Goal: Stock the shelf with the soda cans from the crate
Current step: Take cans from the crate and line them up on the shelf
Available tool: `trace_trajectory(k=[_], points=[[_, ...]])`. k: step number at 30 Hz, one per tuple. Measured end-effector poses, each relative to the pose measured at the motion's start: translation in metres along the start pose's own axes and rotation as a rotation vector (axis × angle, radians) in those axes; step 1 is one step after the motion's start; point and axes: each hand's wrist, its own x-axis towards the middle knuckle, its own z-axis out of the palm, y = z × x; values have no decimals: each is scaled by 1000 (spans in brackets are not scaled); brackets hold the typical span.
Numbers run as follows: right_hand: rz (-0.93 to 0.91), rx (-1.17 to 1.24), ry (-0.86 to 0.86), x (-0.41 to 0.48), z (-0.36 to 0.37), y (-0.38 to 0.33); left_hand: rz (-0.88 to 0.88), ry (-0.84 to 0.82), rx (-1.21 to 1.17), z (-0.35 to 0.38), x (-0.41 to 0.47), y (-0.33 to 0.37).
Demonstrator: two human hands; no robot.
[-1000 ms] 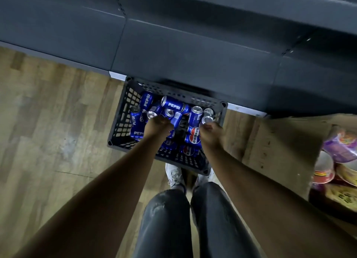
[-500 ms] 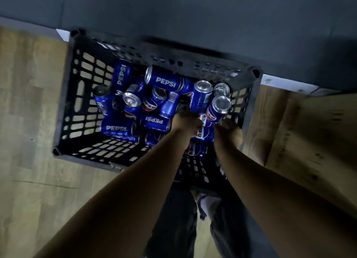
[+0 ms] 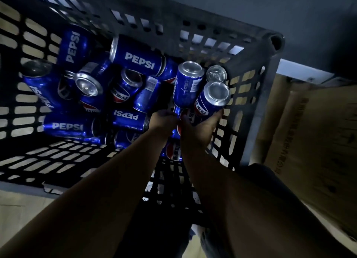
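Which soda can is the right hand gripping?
The tilted can at the far right, its silver end facing the camera, in front of the pull-tab can; the right hand wraps its lower half.

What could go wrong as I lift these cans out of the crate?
1. The right hand grips the tilted can low, near the bottom end, so it could tip or slip on the way up.
2. That can appears to lean against the neighbouring can at the left hand; lifting one may topple the other.
3. The other cans lie in a loose jumble in the crate and could roll or dent.
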Motion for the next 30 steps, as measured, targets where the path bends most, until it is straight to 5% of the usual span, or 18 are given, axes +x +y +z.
trace_trajectory(k=[21, 30], points=[[4, -273, 160, 9, 6, -39, -62, -6, 114, -12, -13, -18], [-114, -388, -48, 27, 3, -49, -63, -5, 122, -12, -3, -9]])
